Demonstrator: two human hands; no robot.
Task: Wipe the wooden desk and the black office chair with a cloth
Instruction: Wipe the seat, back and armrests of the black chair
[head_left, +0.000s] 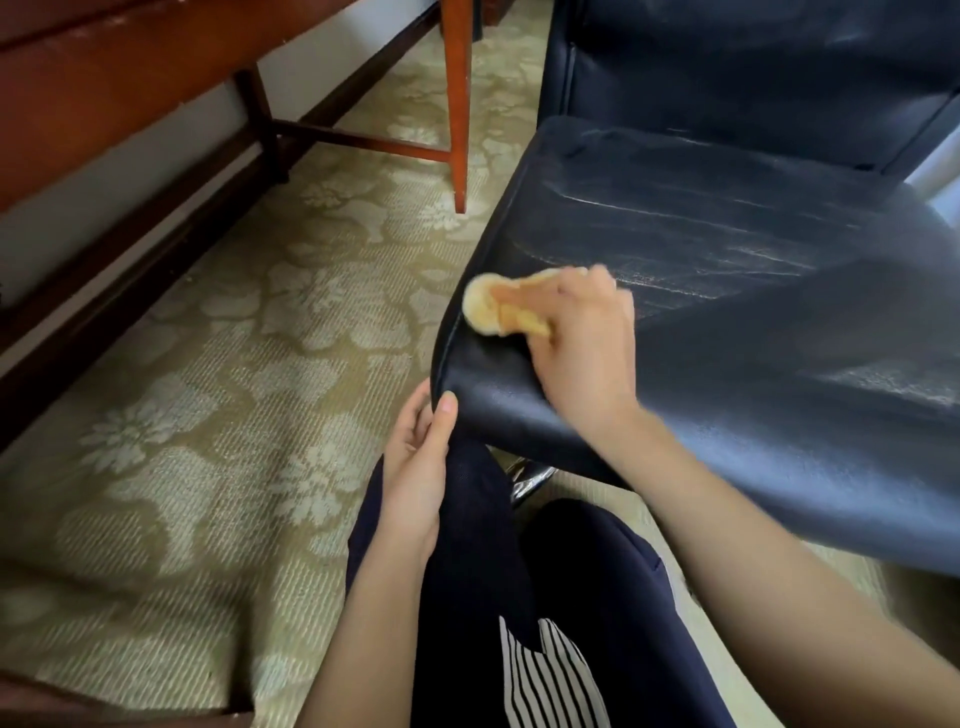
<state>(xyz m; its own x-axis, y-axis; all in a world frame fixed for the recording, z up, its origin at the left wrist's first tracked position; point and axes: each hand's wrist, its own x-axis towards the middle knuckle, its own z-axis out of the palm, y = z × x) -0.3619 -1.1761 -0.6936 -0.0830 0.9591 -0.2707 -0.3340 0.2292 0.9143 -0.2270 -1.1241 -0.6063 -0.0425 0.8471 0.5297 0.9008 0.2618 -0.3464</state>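
Note:
The black office chair (727, 249) fills the right half of the view, its leather seat streaked and shiny. My right hand (582, 338) grips a bunched yellow cloth (488, 306) and presses it on the seat's front left edge. My left hand (421, 457) holds the seat's front corner, thumb on top and fingers underneath. The wooden desk (104, 78) stands at the upper left, with only its underside and legs in sight.
A reddish wooden leg (460, 104) and crossbar (363, 140) stand left of the chair. Patterned beige carpet (208, 389) covers the floor. My dark trousers (545, 597) are at the bottom centre. The chair's chrome base (530, 480) shows under the seat.

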